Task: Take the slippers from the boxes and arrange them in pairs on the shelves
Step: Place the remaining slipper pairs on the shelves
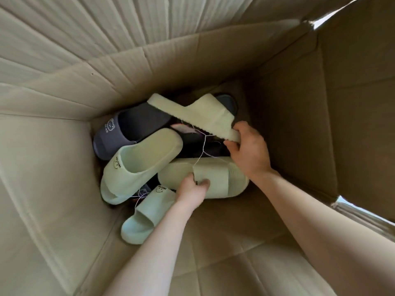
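Note:
I look down into a deep cardboard box point(64, 167) with slippers at the bottom. My right hand point(248, 150) grips the toe end of a pale green slipper point(198, 114) lifted on its side above the pile. My left hand point(192, 192) grips the strap of a second pale green slipper point(215, 178) lying at the front of the pile. A thin white string point(202, 150) runs between these two. Two more pale green slippers, one point(136, 163) on the left and one point(145, 214) lower down, lie beside them. A dark grey slipper point(128, 129) with a bear print lies behind.
Another dark slipper point(228, 101) shows at the back under the lifted one. Dark items and a pink tag point(181, 128) fill the middle of the pile. The box walls rise steeply on all sides, with an open flap point(363, 103) on the right.

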